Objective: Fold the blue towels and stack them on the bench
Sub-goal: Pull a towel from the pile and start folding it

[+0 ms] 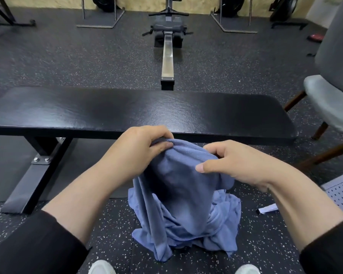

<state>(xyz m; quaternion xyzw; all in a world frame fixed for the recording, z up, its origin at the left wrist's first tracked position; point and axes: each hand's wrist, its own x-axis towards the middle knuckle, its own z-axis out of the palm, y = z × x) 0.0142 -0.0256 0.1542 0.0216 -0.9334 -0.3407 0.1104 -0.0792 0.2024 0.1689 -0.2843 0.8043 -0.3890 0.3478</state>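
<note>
We hold blue towel (178, 186) bunched, 6 o'clock of bench (127, 109), tail on floor. Left hand (139, 149), right hand (232, 163): fingers pinching top edge. Soft, light, floppy; we'd take corners.

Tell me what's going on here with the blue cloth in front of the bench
A person stands at a black padded bench in a gym, lifting a blue towel. The left hand and right hand each grip its top edge, and the rest hangs down onto a heap of blue towels on the speckled rubber floor. Nothing lies folded on the bench yet, so folding is only starting. A rowing machine and a grey chair stand nearby.
</note>
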